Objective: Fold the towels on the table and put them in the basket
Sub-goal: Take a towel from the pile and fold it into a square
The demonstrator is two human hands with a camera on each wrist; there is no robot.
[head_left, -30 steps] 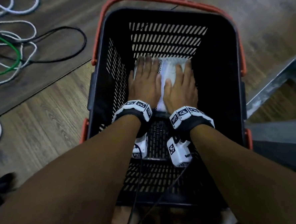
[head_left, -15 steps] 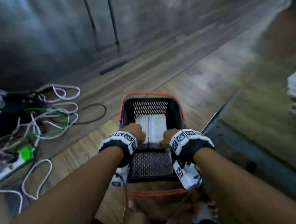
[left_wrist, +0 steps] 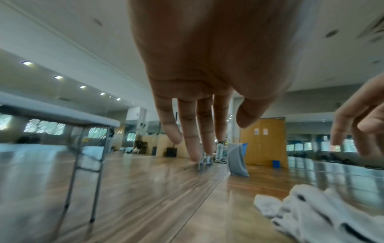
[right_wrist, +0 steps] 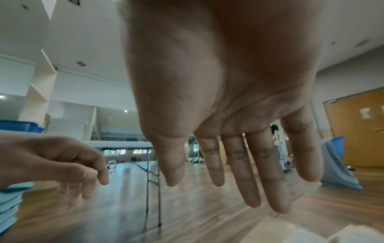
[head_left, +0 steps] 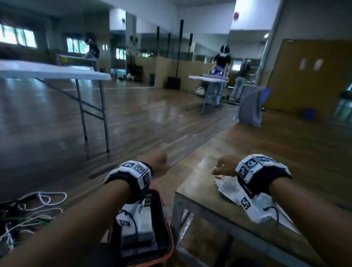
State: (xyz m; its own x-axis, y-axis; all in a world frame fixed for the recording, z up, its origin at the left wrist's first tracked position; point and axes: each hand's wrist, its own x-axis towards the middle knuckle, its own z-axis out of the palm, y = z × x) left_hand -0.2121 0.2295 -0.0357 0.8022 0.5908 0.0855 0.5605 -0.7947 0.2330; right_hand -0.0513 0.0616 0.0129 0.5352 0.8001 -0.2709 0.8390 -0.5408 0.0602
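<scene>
The black basket with an orange rim stands on the floor at the lower centre, and a folded white towel lies inside it. A crumpled white towel lies on the wooden table to the basket's right. My left hand hovers above the basket's far end, fingers hanging loose and holding nothing. My right hand floats over the crumpled towel, fingers straight and empty. My right wrist hides part of that towel.
A white folding table stands at the left. Loose cables lie on the floor left of the basket. The wooden table's metal frame sits close beside the basket. Another person works at a far table.
Both hands have lifted out of the basket, where they pressed the folded towel flat. The right hand has moved right over the table's towel. The head view has swung up.
</scene>
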